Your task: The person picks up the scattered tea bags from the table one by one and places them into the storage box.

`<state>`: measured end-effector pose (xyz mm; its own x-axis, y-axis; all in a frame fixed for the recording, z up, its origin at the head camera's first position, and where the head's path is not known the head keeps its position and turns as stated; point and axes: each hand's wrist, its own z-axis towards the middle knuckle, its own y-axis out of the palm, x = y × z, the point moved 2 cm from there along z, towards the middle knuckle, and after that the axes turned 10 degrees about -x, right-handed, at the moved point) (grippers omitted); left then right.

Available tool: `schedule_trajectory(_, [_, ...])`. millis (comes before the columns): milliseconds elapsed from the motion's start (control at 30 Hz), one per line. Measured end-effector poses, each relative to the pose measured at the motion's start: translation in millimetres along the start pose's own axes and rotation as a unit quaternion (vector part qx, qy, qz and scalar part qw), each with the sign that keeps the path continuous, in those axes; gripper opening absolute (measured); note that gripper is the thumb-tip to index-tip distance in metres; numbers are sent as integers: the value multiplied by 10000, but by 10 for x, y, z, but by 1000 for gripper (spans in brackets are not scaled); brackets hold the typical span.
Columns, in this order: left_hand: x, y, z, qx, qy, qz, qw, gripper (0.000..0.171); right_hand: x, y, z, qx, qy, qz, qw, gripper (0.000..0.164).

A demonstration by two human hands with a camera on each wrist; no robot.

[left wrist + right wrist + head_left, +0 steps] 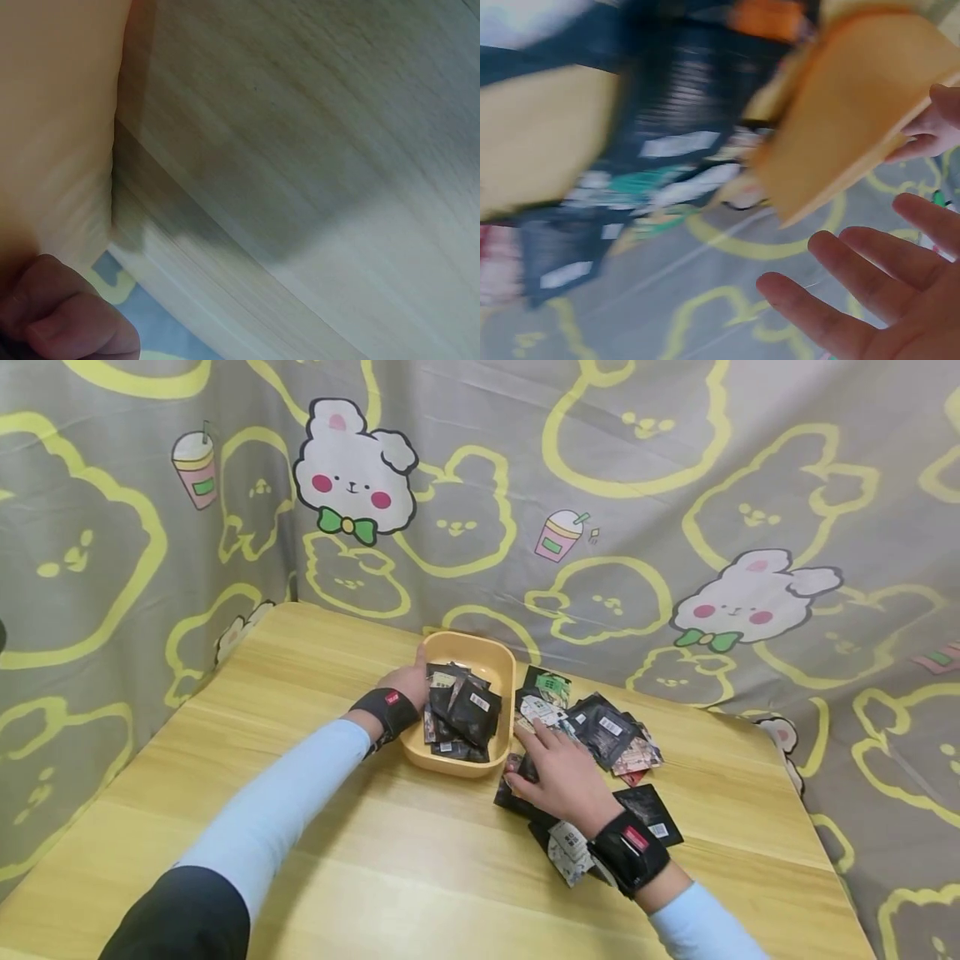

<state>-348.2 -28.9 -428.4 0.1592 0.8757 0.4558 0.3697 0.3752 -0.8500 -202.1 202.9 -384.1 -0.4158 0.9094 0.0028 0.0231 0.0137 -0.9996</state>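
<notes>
A yellow-orange plastic bin stands on the table, with several black square packets piled inside. My left hand grips the bin's left rim; in the left wrist view its curled fingers lie against the outer wall. Just right of the bin, my right hand is over a scatter of packets, its fingers spread and nothing held in them. Among these are a black packet with a white label and a white-and-black one near the wrist. Part of the scatter is hidden under the right hand.
The wood-grain table extends on both sides and toward me. Behind it hangs a grey curtain with yellow outlines and rabbit faces, close to the bin's far end. Another black packet lies right of the right wrist.
</notes>
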Motion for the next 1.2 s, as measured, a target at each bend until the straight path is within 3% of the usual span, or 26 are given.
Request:
schedule_trajectory(167, [-11,-50,-87,-93,-137,33,9999,72,157,147,-324,-84,323,197,9992,67])
schedule_trajectory(367, [-24,-81,-153,-151,-261,-108,9995,71,251,401,-633,-550,744,418,9948,67])
schedule_trajectory(533, [-75,-45,-90,-106,-296,9,9995,71,298,599,-739,-1121,1003,568,9870,89])
schedule_trajectory(633, [-62,-46,-99,-148,-297,-78,9994,72,334,645,-735,-1298,1047,507,9847,89])
schedule_trajectory(767, [-4,-70,-163,-211,-302,-162,9992,71,382,628,-706,-1387,1005,465,9841,77])
schedule_trajectory(900, [43,-76,-206,-239,-267,-209,9991,69,439,577,-704,-1393,981,449,9844,76])
schedule_trajectory(1200, [103,-101,-200,-187,-143,-118,9997,70,536,238,-883,-859,904,300,9917,71])
